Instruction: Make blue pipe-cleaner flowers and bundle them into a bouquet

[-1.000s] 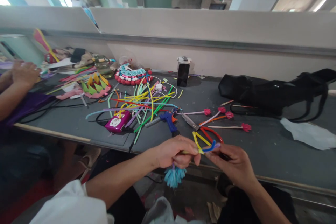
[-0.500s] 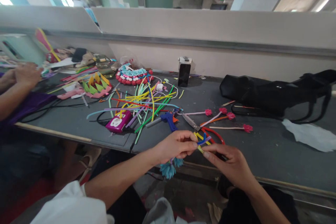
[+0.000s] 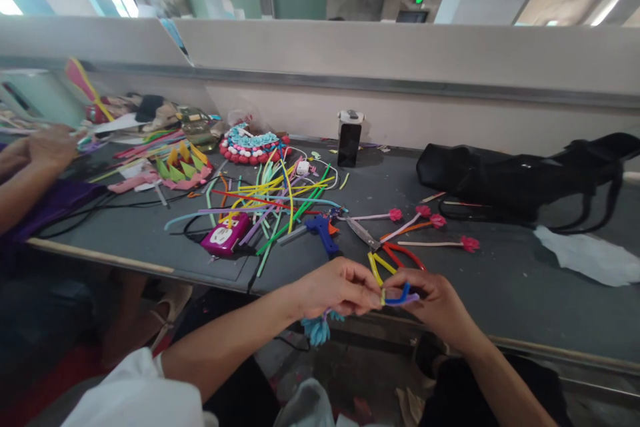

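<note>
My left hand (image 3: 345, 290) is closed on a bundle of pipe-cleaner stems; blue fluffy flowers (image 3: 317, 330) hang below its palm. Blue and purple stem ends (image 3: 400, 297) stick out to the right, with a yellow-green wrap beside my left fingertips. My right hand (image 3: 430, 303) is closed at these stem ends, its fingertips close to the wrap. Just beyond my hands, pliers (image 3: 364, 233) with red and yellow handles lie on the dark table (image 3: 530, 300). A blue glue gun (image 3: 324, 232) rests left of them.
Pink flowers on stems (image 3: 469, 243) lie right of the pliers. Loose colored stems (image 3: 290, 197), a magenta box (image 3: 227, 235) and a phone (image 3: 349, 145) are further left and back. A black bag (image 3: 490, 177) lies right. Another person's hands (image 3: 53, 147) are far left.
Both hands have moved slightly down, the left one also a little right. The blue and purple stem ends have swung lower and now point right, across my right fingers.
</note>
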Demonstrator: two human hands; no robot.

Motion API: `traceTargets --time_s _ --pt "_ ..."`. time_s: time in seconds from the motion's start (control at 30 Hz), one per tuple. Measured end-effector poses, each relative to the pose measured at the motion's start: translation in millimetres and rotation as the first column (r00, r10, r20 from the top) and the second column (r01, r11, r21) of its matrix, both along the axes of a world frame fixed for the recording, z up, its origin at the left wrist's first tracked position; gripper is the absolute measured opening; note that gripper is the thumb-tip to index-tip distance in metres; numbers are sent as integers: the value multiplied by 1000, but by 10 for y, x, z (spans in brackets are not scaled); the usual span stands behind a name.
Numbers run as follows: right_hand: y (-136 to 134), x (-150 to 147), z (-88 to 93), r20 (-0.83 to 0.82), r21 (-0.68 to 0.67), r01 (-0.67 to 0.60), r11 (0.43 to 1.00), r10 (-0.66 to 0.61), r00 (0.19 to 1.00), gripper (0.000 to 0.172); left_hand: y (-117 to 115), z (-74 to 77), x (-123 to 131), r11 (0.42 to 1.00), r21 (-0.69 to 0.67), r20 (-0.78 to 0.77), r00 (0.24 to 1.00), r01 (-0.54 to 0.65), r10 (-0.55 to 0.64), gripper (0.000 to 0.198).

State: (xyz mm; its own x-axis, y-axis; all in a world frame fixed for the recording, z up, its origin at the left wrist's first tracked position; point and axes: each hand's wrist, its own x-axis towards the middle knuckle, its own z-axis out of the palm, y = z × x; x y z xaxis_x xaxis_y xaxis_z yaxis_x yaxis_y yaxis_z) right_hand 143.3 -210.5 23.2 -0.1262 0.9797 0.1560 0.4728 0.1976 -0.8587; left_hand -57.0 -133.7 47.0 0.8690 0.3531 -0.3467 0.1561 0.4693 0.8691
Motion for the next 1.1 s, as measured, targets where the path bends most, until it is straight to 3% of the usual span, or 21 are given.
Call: traceTargets --time_s 0.3,0.4,0.5,0.6,0.7,0.8,0.87,0.97,1.1 --pt "-84 67 163 65 26 -223 974 221 973 20 -161 -60 61 970 40 -150 961 239 -231 26" --pt "-117 60 180 140 52 -250 967 241 961 17 -179 -123 88 952 227 -219 963 207 -157 20" --pt "-147 49 199 215 119 -220 968 191 958 14 -183 -222 119 893 437 -232 973 113 -10 16" --pt "-172 35 208 286 187 -170 968 112 952 16 -171 -316 154 867 498 -166 978 -26 125 15" --pt "-185 -2 177 385 297 -148 943 24 923 15 -147 -348 189 893 408 -111 960 -192 258 14" --pt "-182 -60 102 454 399 -135 907 -68 888 15 -106 -307 205 936 139 -99 936 -322 337 15" --pt "-168 -93 51 442 414 -102 905 -102 891 16 -72 -260 194 933 -28 -53 933 -358 356 17" --pt "-131 -112 19 334 362 6 932 -136 933 16 -31 -192 153 928 -175 51 938 -329 343 16" --pt "-83 -87 48 119 196 125 973 -150 981 17 -22 -125 97 949 -255 152 961 -186 230 12"
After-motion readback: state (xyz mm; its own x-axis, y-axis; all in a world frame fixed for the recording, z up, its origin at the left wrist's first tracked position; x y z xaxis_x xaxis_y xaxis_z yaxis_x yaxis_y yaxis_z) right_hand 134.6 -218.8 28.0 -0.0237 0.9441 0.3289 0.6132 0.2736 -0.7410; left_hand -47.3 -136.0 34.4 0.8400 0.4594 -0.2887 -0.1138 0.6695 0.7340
